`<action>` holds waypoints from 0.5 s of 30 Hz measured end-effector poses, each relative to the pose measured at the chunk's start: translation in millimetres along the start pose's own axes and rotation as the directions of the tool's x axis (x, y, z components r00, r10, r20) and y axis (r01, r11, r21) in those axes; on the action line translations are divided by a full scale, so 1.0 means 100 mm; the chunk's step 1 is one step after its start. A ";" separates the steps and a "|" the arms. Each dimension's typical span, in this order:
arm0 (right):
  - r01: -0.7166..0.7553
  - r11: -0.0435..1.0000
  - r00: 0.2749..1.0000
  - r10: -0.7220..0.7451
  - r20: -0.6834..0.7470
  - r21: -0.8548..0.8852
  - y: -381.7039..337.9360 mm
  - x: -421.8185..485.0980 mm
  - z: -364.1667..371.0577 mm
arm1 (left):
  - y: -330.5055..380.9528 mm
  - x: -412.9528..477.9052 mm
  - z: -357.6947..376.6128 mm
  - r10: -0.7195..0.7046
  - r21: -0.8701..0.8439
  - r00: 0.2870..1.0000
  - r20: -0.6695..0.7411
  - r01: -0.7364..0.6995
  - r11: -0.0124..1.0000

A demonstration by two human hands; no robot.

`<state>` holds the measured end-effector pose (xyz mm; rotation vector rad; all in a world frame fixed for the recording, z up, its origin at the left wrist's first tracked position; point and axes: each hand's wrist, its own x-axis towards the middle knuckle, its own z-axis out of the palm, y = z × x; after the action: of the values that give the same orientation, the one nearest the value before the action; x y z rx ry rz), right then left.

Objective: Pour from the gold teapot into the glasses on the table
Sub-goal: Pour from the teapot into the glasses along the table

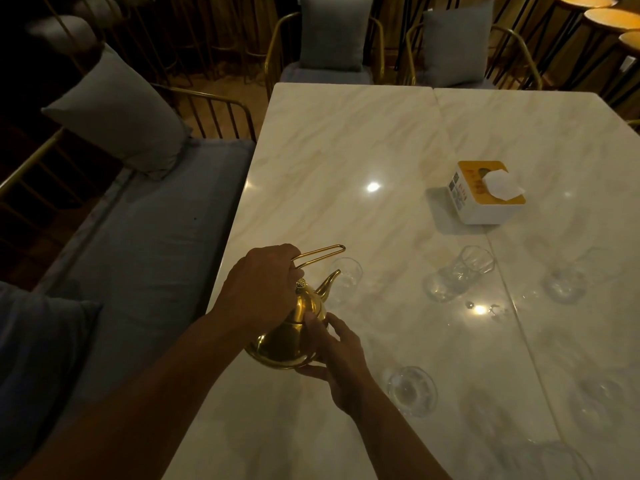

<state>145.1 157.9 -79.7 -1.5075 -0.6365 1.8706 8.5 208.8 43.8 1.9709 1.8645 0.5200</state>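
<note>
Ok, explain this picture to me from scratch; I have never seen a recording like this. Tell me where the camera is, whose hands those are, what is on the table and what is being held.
There is no machine here. A person wears one wide-angle camera on the head, looking down at their own two hands. The left hand grips the wire handle of a gold teapot. The right hand cups the pot's body from the side and below. The spout points at a clear glass just beyond it; no stream shows. Another glass and several more stand on the marble table. A tissue box sits farther back. A cushioned bench runs along the left.
</note>
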 end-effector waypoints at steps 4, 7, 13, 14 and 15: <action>0.008 1.000 1.000 -0.008 0.016 -0.010 0.00 -0.01 -0.01 | -0.01 -0.01 0.00 -0.008 -0.007 1.000 0.015 0.008 1.000; 0.014 1.000 1.000 -0.013 0.024 -0.006 0.01 -0.01 -0.02 | 0.00 -0.02 0.00 0.000 0.000 1.000 0.001 0.000 1.000; 0.005 1.000 1.000 -0.004 0.019 -0.009 0.04 0.00 -0.01 | 0.00 -0.05 -0.01 -0.001 -0.004 1.000 -0.010 0.001 1.000; 0.004 1.000 1.000 -0.004 0.019 -0.013 0.04 0.00 -0.01 | -0.01 -0.05 -0.01 0.001 0.000 1.000 -0.011 -0.001 1.000; 0.004 1.000 1.000 -0.004 0.019 -0.017 0.04 -0.01 0.00 | -0.01 -0.05 -0.01 0.002 0.004 1.000 -0.013 -0.001 1.000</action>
<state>144.7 154.9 -82.0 -1.4997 -0.6649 1.8825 7.0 203.7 44.4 1.9759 1.8728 0.5310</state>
